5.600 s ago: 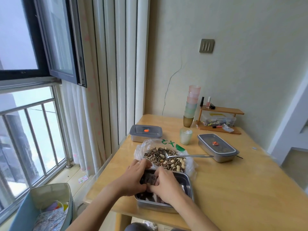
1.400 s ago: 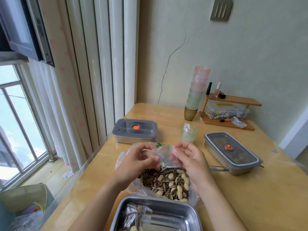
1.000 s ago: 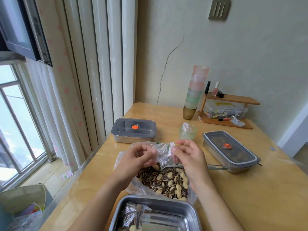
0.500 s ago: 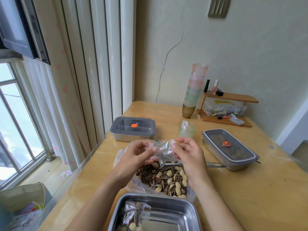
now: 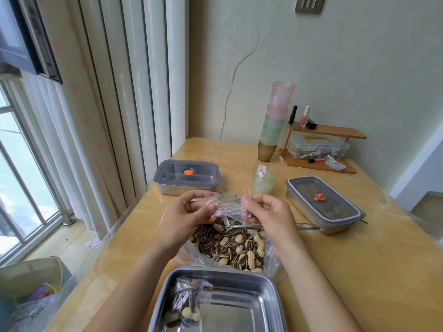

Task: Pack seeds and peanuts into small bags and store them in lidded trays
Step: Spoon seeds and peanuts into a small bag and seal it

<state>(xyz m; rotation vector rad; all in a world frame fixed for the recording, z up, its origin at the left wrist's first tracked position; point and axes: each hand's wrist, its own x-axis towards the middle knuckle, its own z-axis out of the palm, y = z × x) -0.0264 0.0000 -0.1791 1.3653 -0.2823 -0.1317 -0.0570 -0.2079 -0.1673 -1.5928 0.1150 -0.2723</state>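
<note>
Change: both hands are out of the open tray [image 5: 217,271], where one filled bag [image 5: 189,300] now lies. Now the left hand [image 5: 189,213] and right hand [image 5: 267,212] each pinch one end of an empty small bag [image 5: 227,203] above the seed-and-peanut pile [image 5: 236,246]. Judgement: next fill starting.

A small clear bag [image 5: 227,204] with a red strip at its mouth is held crumpled above a pile of striped seeds and peanuts [image 5: 236,248] in an open plastic sack [image 5: 272,262]. A filled bag [image 5: 187,300] lies in the nearest, open steel tray [image 5: 254,282]. The left lidded tray [image 5: 187,176] and right lidded tray [image 5: 322,203] sit farther back on the worktop [image 5: 364,271].
</note>
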